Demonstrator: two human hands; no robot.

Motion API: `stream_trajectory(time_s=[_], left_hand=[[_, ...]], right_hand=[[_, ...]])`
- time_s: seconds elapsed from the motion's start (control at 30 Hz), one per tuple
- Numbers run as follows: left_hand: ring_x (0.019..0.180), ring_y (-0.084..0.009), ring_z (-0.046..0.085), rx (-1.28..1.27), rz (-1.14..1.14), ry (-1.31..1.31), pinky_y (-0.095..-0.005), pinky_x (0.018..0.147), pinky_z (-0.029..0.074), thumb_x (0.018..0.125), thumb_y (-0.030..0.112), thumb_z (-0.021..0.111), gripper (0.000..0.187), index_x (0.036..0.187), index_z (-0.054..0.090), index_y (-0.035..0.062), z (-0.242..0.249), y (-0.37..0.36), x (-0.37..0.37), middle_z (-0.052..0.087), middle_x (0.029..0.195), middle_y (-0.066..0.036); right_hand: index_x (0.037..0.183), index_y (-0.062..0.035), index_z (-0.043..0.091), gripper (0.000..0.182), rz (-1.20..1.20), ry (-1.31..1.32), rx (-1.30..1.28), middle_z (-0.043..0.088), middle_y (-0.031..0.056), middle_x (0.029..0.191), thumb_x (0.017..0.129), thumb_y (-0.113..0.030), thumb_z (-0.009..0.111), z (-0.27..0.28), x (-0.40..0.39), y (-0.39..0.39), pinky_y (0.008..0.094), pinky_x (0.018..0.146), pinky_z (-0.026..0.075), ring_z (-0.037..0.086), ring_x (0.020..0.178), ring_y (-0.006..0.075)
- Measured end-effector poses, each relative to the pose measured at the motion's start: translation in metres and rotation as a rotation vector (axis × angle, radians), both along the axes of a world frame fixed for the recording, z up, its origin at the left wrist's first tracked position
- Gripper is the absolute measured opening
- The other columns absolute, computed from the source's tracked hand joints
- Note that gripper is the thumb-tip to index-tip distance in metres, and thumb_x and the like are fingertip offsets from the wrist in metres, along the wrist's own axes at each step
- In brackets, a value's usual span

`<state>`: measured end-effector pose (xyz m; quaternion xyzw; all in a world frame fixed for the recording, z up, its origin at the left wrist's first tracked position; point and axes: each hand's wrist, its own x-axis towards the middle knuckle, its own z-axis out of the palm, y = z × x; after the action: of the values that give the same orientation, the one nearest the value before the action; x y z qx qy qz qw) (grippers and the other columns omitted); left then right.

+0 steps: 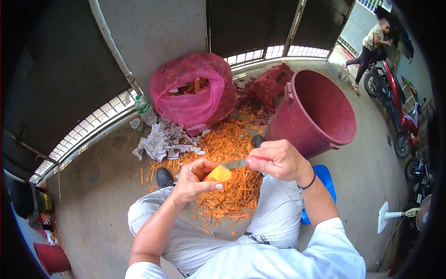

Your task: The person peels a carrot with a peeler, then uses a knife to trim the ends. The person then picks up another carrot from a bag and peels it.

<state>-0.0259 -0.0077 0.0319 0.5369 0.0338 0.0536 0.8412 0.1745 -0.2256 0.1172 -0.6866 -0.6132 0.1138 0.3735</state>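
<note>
My left hand has its fingers wrapped round a bright yellow-orange peeled piece of fruit or vegetable with flat cut faces; its exact kind I cannot make out. In my right hand is a knife with a red handle, the blade pointing left. The blade's end meets the top of the yellow piece. Beneath both hands, between my legs, spreads a heap of orange peelings on the floor.
A big maroon bin stands front right, beside a red mesh sack. A pink sack, crumpled paper and a bottle are front left. Behind my right arm is something blue. A person and motorcycles are far right.
</note>
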Motion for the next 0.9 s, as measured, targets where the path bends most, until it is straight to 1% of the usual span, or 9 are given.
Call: stream_trajectory(time_s=[0.27, 0.33, 0.4, 0.47, 0.53, 0.6, 0.63, 0.77, 0.9], left_hand=[[0.108, -0.0165, 0.07, 0.179, 0.057, -0.047, -0.0309, 0.098, 0.056, 0.08, 0.0, 0.089, 0.052, 0.125, 0.064, -0.0033, -0.001, 0.001, -0.004, 0.073, 0.119, -0.011], [0.107, -0.0159, 0.07, 0.181, 0.083, -0.066, -0.0297, 0.096, 0.056, 0.083, 0.003, 0.088, 0.051, 0.128, 0.063, -0.0029, 0.0, 0.0, -0.002, 0.073, 0.121, -0.011], [0.102, -0.0151, 0.07, -0.106, 0.115, -0.006, -0.0283, 0.087, 0.058, 0.09, 0.008, 0.083, 0.05, 0.134, 0.061, -0.0017, -0.004, -0.001, 0.002, 0.071, 0.123, -0.01], [0.093, -0.0147, 0.069, -0.153, 0.104, -0.013, -0.0286, 0.076, 0.058, 0.097, 0.02, 0.076, 0.047, 0.137, 0.06, 0.0003, -0.007, -0.005, 0.006, 0.07, 0.119, -0.009], [0.081, -0.0167, 0.068, -0.178, 0.172, 0.022, -0.0313, 0.069, 0.057, 0.099, 0.032, 0.073, 0.052, 0.138, 0.057, 0.0008, -0.011, -0.009, 0.011, 0.069, 0.104, -0.01], [0.082, -0.0172, 0.067, -0.188, 0.174, 0.039, -0.0328, 0.067, 0.056, 0.099, 0.035, 0.071, 0.054, 0.14, 0.055, 0.0027, -0.014, -0.01, 0.013, 0.068, 0.107, -0.01], [0.083, -0.0186, 0.067, -0.307, 0.155, 0.054, -0.0341, 0.066, 0.055, 0.099, 0.036, 0.072, 0.054, 0.14, 0.055, 0.0043, -0.014, -0.01, 0.013, 0.067, 0.108, -0.01], [0.087, -0.0204, 0.067, -0.539, 0.069, 0.022, -0.0348, 0.063, 0.054, 0.1, 0.035, 0.071, 0.051, 0.14, 0.054, 0.0077, -0.015, -0.008, 0.009, 0.066, 0.109, -0.007], [0.089, -0.0223, 0.068, -0.423, 0.095, -0.039, -0.0349, 0.063, 0.054, 0.097, 0.036, 0.074, 0.054, 0.14, 0.054, 0.0092, -0.011, -0.011, 0.011, 0.068, 0.108, -0.009]], right_hand=[[0.103, -0.0057, 0.078, 0.025, -0.115, -0.163, -0.132, 0.071, 0.0121, 0.08, 0.096, -0.029, 0.075, -0.015, 0.009, 0.006, 0.0385, 0.063, 0.053, 0.069, 0.073, 0.0303], [0.105, -0.0019, 0.077, 0.028, -0.225, 0.173, -0.002, 0.073, 0.015, 0.085, 0.098, -0.028, 0.073, -0.026, 0.013, 0.007, 0.0357, 0.067, 0.054, 0.07, 0.074, 0.0286], [0.106, 0.0011, 0.076, 0.028, -0.267, 0.246, 0.023, 0.074, 0.0178, 0.089, 0.099, -0.026, 0.073, -0.031, 0.006, 0.007, 0.0333, 0.07, 0.055, 0.071, 0.076, 0.0256], [0.11, 0.0043, 0.074, 0.025, -0.205, 0.309, 0.112, 0.074, 0.0105, 0.09, 0.101, -0.019, 0.072, -0.032, -0.003, 0.01, 0.0291, 0.07, 0.053, 0.067, 0.079, 0.0127], [0.11, 0.0048, 0.073, 0.027, -0.208, 0.322, 0.121, 0.074, 0.0118, 0.09, 0.1, -0.02, 0.073, -0.039, -0.007, 0.015, 0.0294, 0.07, 0.053, 0.067, 0.079, 0.0152], [0.111, 0.0042, 0.073, 0.029, -0.167, 0.13, 0.158, 0.073, 0.0129, 0.089, 0.099, -0.022, 0.074, -0.039, -0.011, 0.021, 0.0301, 0.07, 0.053, 0.068, 0.078, 0.0185], [0.108, 0.0008, 0.075, 0.03, -0.178, 0.145, 0.182, 0.073, 0.0158, 0.092, 0.095, -0.027, 0.076, -0.04, -0.013, 0.024, 0.036, 0.068, 0.055, 0.069, 0.078, 0.0308], [0.106, -0.0005, 0.075, 0.029, -0.156, 0.083, 0.188, 0.072, 0.0144, 0.088, 0.094, -0.026, 0.078, -0.033, -0.018, 0.03, 0.0361, 0.065, 0.055, 0.07, 0.076, 0.0306], [0.103, -0.0013, 0.075, 0.026, -0.102, -0.084, 0.167, 0.066, 0.0103, 0.077, 0.09, -0.022, 0.082, -0.02, -0.023, 0.031, 0.0348, 0.058, 0.05, 0.065, 0.065, 0.0246]])
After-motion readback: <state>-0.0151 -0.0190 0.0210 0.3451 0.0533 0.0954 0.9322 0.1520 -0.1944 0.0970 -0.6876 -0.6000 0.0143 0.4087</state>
